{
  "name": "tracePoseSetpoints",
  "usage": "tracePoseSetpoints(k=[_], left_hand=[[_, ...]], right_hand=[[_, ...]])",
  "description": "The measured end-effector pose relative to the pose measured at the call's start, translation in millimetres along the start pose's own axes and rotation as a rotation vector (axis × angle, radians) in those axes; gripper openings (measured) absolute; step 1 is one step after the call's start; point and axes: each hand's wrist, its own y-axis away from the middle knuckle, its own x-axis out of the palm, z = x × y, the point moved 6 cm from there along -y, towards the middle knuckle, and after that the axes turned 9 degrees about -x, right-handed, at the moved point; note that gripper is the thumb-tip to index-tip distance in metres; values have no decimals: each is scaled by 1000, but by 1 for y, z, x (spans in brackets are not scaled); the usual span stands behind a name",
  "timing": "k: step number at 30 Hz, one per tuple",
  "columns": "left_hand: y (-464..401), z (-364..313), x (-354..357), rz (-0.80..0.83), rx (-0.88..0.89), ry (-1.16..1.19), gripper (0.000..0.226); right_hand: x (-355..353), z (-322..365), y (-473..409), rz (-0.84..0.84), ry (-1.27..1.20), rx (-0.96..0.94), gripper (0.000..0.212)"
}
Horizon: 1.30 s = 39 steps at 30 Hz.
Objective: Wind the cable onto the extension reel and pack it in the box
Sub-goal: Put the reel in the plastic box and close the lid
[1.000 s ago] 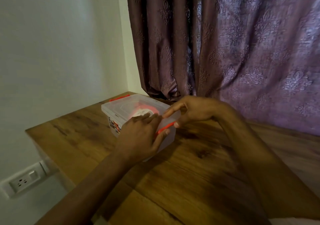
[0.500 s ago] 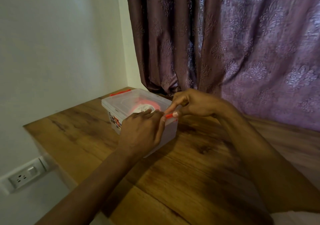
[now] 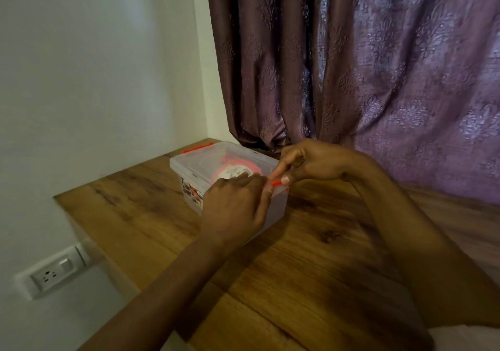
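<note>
A translucent plastic box (image 3: 189,172) with its lid on stands at the far left corner of the wooden table (image 3: 297,269). Through the lid shows the red and white extension reel (image 3: 238,169). The box has a red latch (image 3: 196,148) on its far end and another red latch (image 3: 277,182) on its near end. My left hand (image 3: 235,207) lies over the near end of the lid, its thumb against the near latch. My right hand (image 3: 311,164) pinches that near latch between forefinger and thumb. The cable itself is hidden.
A purple patterned curtain (image 3: 351,66) hangs right behind the box and along the table's far side. A white wall (image 3: 94,66) borders the table's left. A wall socket with a switch (image 3: 51,276) sits below the table edge at the lower left.
The view has shifted a little. My right hand's fingers have closed onto the near red latch, and my left hand has slid up along the lid's near end.
</note>
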Motion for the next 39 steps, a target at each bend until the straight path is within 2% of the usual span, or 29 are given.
tracePoseSetpoints(k=[4,7,11,13,16,18,21,27,33,39], left_hand=[[5,18,-1,90,110,268,47],[13,65,14,166,61,185,59],[-7,104,54,273,-42,106,59],[-31,108,77,303,-66,49,58],[-67,113,114,352,-97,-38,54],[-87,115,136,387,-117,-12,53],[-110,118,159,405,-122,16,53],[-138,125,182,419,-113,56,54],[-152,126,193,409,-99,76,54],[-153,129,195,426,-87,40,60]], right_hand=[[-7,-6,2,9,8,36,27],[-17,-24,11,-37,73,110,26],[-19,-40,8,-265,214,131,29],[-6,-52,4,-261,377,194,47],[24,-79,3,-218,471,294,86],[35,-91,5,-246,492,283,92],[37,-97,8,-309,492,195,95],[38,-102,1,-374,405,63,86],[38,-106,0,-416,393,60,85],[35,-115,3,-422,400,151,86]])
